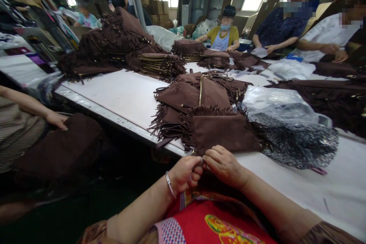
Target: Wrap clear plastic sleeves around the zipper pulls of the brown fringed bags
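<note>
At the table's near edge my left hand [187, 173], with a silver bracelet at the wrist, is closed in a pinch. My right hand [224, 164] is closed too, its fingertips meeting the left ones. Something small sits between the fingertips, too small to name. Just beyond my hands lies a brown fringed pouch [225, 131], its lower edge close to my fingers. Behind it, further brown fringed pieces [211, 91] are heaped, one with a gold zipper.
Stacks of brown fringed bags [161, 63] stand farther back on the white table [114, 91]. Clear plastic [280, 101] and a black-and-white patterned bag [303, 141] lie at right. At left, a person's hand [57, 119] holds brown cloth. Several people sit across the table.
</note>
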Motion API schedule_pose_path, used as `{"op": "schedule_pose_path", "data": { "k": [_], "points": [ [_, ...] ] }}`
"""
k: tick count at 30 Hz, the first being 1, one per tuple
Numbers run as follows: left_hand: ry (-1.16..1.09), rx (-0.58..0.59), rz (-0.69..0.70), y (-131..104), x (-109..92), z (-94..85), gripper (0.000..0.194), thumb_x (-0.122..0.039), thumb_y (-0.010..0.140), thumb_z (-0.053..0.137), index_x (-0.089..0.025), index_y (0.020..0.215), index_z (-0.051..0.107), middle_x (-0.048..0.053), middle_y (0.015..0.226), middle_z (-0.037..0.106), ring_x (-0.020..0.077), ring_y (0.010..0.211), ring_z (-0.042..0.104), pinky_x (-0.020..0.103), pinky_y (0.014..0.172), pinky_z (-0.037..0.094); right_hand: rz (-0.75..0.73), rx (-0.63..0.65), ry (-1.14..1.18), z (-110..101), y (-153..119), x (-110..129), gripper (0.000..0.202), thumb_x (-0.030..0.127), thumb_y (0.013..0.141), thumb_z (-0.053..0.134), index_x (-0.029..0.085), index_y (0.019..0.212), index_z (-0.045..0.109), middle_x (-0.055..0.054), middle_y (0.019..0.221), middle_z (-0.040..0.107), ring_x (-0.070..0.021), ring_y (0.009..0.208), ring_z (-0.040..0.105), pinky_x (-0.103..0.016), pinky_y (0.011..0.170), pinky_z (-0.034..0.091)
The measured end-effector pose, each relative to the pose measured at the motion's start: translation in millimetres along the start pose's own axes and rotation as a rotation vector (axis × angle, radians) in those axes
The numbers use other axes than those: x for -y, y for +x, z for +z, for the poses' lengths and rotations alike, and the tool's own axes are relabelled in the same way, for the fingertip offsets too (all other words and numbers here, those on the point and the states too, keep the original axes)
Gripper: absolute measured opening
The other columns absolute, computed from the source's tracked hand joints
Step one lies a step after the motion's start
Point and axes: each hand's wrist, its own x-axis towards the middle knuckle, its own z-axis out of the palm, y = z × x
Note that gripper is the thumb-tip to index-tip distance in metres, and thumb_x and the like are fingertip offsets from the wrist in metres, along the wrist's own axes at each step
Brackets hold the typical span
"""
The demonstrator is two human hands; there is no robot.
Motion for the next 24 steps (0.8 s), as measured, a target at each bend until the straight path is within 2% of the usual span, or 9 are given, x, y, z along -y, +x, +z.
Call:
{"op": "schedule_pose_path", "data": {
  "k": [2, 7, 11, 14, 18, 21, 24],
  "points": [
    [-0.032, 0.008, 0.006, 0.3, 0.9, 0.1, 0.032, -0.049, 0.077, 0.056, -0.018, 0.078, 0.050, -0.013, 0.051, 0.025, 0.0034, 0.041, 0.009, 0.017, 0.038, 0.005, -0.013, -0.012, 0.010, -0.3, -2.1, 0.2, 0.023, 0.021, 0.096, 0.043, 0.016, 0.089, 0.065, -0.007, 0.081, 0.061, -0.0176, 0.073, 0.048, -0.033, 0.069, 0.037],
    [-0.041, -0.068, 0.052, 6.0, 12.3, 3.5, 0.031, -0.047, 0.077, 0.058, -0.019, 0.074, 0.047, -0.013, 0.050, 0.025, 0.0035, 0.041, 0.010, 0.017, 0.037, 0.005, 0.002, -0.004, 0.021, 4.7, -14.0, 6.2, 0.024, 0.018, 0.095, 0.044, 0.012, 0.107, 0.063, -0.011, 0.095, 0.066, -0.0200, 0.080, 0.054, -0.035, 0.072, 0.044],
    [0.017, -0.213, 0.113, 9.0, 17.0, 5.4, 0.032, -0.047, 0.075, 0.060, -0.019, 0.073, 0.046, -0.012, 0.050, 0.030, 0.0034, 0.040, 0.015, 0.018, 0.037, 0.008, 0.048, -0.016, 0.062, 4.3, -33.0, 17.7, 0.038, 0.023, 0.093, 0.049, 0.012, 0.128, 0.054, -0.015, 0.116, 0.063, -0.0248, 0.100, 0.056, -0.040, 0.083, 0.048],
    [0.115, -0.293, 0.167, 10.7, 18.3, 6.6, 0.031, -0.048, 0.076, 0.058, -0.019, 0.073, 0.049, -0.011, 0.049, 0.031, 0.0036, 0.039, 0.018, 0.018, 0.037, 0.010, 0.136, -0.060, 0.107, -6.8, -55.9, 21.4, 0.043, 0.022, 0.090, 0.053, 0.017, 0.132, 0.052, -0.014, 0.121, 0.063, -0.0260, 0.107, 0.056, -0.042, 0.089, 0.049],
    [0.243, -0.364, 0.223, 12.4, 22.0, 12.1, 0.036, -0.053, 0.073, 0.059, -0.019, 0.071, 0.050, -0.011, 0.049, 0.030, 0.0037, 0.039, 0.017, 0.019, 0.038, 0.009, 0.415, -0.251, 0.074, -33.1, -96.2, 8.5, 0.043, 0.009, 0.086, 0.051, 0.023, 0.126, 0.057, -0.012, 0.117, 0.063, -0.0247, 0.108, 0.058, -0.043, 0.091, 0.049],
    [0.291, -0.437, 0.231, 17.5, 24.8, 11.5, 0.045, -0.062, 0.065, 0.063, -0.019, 0.067, 0.049, -0.010, 0.052, 0.030, 0.0045, 0.042, 0.020, 0.019, 0.040, 0.013, 0.650, -0.464, 0.021, -56.8, -129.4, -14.7, 0.032, 0.013, 0.087, 0.053, 0.022, 0.115, 0.064, -0.011, 0.111, 0.065, -0.0242, 0.105, 0.060, -0.043, 0.092, 0.050],
    [0.326, -0.505, 0.198, 31.5, 24.9, 0.5, 0.057, -0.074, 0.049, 0.066, -0.021, 0.064, 0.051, -0.009, 0.051, 0.028, 0.0066, 0.044, 0.024, 0.020, 0.041, 0.018, 0.914, -0.704, -0.035, -82.5, -166.0, -49.4, 0.021, 0.023, 0.087, 0.054, 0.020, 0.102, 0.068, -0.011, 0.106, 0.068, -0.0240, 0.101, 0.062, -0.042, 0.091, 0.050]
  ]
}}
